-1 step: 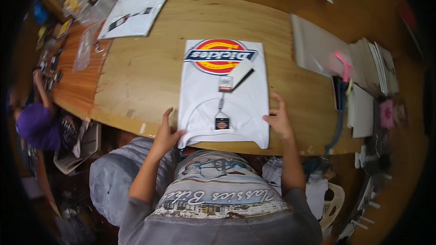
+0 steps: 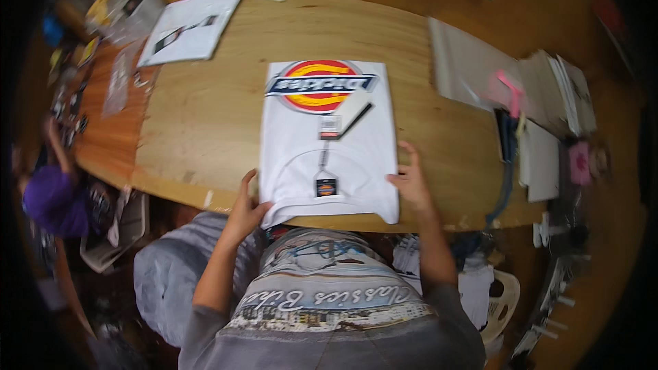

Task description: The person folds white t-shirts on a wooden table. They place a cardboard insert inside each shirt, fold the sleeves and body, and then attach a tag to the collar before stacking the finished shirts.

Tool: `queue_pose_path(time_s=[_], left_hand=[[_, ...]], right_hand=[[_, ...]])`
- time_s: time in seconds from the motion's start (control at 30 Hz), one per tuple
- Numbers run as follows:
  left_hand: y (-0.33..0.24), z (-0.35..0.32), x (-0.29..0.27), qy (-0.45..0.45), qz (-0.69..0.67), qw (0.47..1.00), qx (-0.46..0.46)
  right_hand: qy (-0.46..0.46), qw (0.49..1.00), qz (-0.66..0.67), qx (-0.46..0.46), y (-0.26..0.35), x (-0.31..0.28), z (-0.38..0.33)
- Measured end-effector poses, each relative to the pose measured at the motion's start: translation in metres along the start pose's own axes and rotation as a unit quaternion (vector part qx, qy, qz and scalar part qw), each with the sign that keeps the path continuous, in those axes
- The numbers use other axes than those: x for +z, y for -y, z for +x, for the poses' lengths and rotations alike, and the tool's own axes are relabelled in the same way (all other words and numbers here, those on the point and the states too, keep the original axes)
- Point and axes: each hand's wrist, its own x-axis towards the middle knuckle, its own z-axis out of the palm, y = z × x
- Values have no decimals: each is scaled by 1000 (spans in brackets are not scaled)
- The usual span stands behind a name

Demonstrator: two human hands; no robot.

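A folded white T-shirt lies flat on the wooden table in front of me, with a round red, yellow and blue print at its far end. Hang tags rest on its middle, and a small dark tag sits nearer me. My left hand pinches the shirt's near left corner at the table edge. My right hand rests with spread fingers against the shirt's right edge near its lower corner.
A white flat packet lies at the far left and a grey flat bag to the right. Stacks of paper and a pink item crowd the right end. A person in purple is at the left.
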Motion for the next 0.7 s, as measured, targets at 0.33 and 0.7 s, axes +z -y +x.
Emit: queue_pose_path(time_s=[0.33, 0.7], left_hand=[[-76, 64, 56, -155, 284, 918, 229], [-116, 110, 135, -171, 397, 891, 135]], right_hand=[[-405, 797, -409, -184, 46, -223, 85], [-479, 640, -598, 63, 57, -343, 194]])
